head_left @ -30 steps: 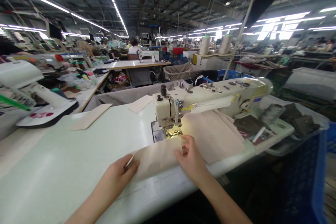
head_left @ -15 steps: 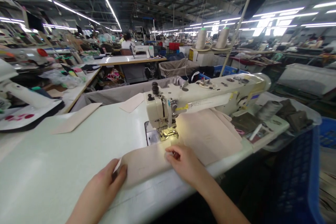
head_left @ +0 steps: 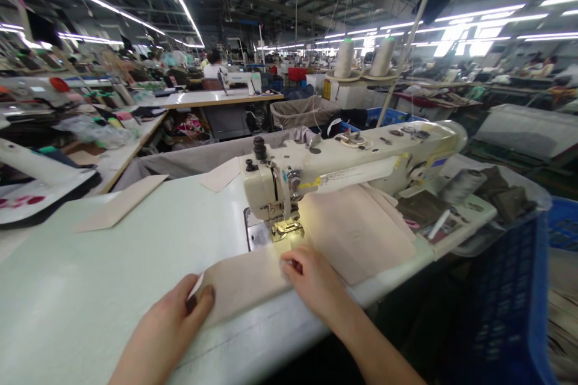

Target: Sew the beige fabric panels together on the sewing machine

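1. The left grip (head_left: pixel 169 325) is closed on the near end of a beige fabric strip (head_left: pixel 244 286), with a white slip (head_left: pixel 195 286) poking out beside the thumb.
2. The right grip (head_left: pixel 311 283) is curled down on the strip's far end; whether it pinches or only presses, I cannot tell.
3. The strip lies flat on the tabletop (head_left: pixel 112 271) between both grips, ending near the presser foot (head_left: pixel 286 228) of the sewing machine (head_left: pixel 356 159), ahead of the right grip.
4. A beige panel (head_left: pixel 356 231) lies just beyond the right grip, under the machine's arm.
5. Even tension between the grips should keep the strip smooth and its edge straight; too hard a pull would likely distort the cloth.
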A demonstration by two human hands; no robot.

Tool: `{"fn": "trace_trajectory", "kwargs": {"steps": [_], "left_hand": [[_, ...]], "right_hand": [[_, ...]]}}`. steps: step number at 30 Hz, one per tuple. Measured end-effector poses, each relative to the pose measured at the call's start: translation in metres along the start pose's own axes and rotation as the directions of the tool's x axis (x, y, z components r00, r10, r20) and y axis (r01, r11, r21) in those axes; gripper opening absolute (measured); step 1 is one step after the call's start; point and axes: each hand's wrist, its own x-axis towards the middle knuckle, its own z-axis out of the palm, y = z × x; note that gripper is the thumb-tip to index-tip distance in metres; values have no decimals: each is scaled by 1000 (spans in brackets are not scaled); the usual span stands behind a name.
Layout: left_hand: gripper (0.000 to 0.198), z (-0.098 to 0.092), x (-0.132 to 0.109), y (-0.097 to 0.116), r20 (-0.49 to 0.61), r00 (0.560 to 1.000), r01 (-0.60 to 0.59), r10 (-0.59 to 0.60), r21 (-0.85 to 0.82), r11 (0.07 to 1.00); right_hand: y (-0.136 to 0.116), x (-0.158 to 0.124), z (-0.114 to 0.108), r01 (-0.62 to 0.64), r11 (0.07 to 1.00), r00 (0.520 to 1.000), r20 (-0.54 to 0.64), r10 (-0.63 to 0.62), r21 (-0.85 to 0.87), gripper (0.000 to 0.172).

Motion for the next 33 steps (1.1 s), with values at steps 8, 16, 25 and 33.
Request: {"fn": "trace_trajectory", "kwargs": {"steps": [8, 16, 25, 33], "left_hand": [[31, 2, 3, -6, -83, 997, -17, 10, -85, 996], [33, 11, 0, -18, -161, 987, -19, -13, -195, 981], [37, 17, -1, -17, -156, 987, -35, 40, 34, 999], [33, 11, 24, -28, 15, 630, -731, 776, 348, 587]], "right_hand": [[0, -2, 0, 18, 999, 999, 32, -17, -40, 18], [13, -2, 4, 53, 998, 998, 26, -52, -27, 19], [7, -6, 3, 78, 980, 997, 33, -73, -182, 19], [5, -4, -11, 398, 838, 911, 48, -410, -373, 11]]}}
